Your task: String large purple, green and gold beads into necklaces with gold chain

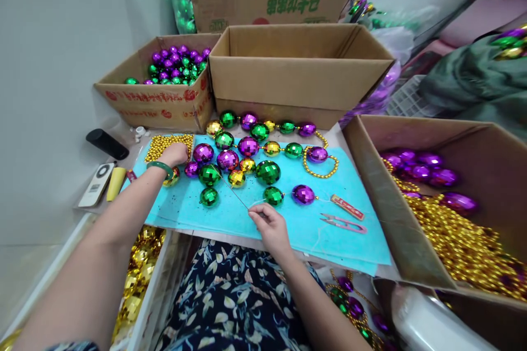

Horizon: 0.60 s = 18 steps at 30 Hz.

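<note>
My right hand (268, 225) pinches a long thin needle (234, 193), which slants up and left across a green faceted bead (209, 174). White thread runs by a green bead (273, 196) and a purple bead (303, 194) to the right. My left hand (176, 154), below a green bangle (160, 168), reaches into a shallow tray of small gold beads (158, 148). Its fingers curl downward and their tips are hidden. Loose purple, green and gold faceted beads (228, 160) lie between the hands on blue sheeting (242, 219).
Pink thread snips (343, 223) and a red-labelled strip (347, 207) lie at right. A finished-looking bead strand (321, 174) curves behind. Cardboard boxes stand at back left (156, 104), back centre (296, 82) and right (395, 219). A drawer of gold beads (140, 269) sits below left.
</note>
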{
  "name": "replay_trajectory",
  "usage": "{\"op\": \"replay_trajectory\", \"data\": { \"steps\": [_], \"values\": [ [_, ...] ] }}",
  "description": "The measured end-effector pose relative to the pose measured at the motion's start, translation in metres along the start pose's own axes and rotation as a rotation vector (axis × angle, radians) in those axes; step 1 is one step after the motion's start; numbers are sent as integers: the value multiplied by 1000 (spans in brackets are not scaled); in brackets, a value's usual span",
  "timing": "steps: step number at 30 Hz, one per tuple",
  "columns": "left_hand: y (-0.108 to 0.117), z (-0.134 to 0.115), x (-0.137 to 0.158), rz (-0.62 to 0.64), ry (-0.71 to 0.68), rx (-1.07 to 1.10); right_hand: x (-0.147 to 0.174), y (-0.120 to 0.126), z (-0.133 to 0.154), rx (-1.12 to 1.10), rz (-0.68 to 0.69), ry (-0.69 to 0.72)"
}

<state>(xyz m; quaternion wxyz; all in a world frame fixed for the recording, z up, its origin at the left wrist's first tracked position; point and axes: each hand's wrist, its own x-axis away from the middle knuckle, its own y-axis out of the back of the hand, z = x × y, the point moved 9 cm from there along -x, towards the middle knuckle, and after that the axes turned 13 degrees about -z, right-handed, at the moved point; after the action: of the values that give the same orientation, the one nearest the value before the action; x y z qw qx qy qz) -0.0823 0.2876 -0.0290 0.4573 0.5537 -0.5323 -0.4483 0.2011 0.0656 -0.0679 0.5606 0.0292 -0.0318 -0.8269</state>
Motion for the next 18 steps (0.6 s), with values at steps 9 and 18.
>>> {"op": "replay_trajectory", "data": {
  "steps": [9, 18],
  "values": [
    [37, -51, 78, -102, 182, 1330, 0, 20, 31, -16, -52, 115],
    [22, -80, 122, 133, 371, 1897, -1, 19, 51, 24, -19, 197]
  ]
}}
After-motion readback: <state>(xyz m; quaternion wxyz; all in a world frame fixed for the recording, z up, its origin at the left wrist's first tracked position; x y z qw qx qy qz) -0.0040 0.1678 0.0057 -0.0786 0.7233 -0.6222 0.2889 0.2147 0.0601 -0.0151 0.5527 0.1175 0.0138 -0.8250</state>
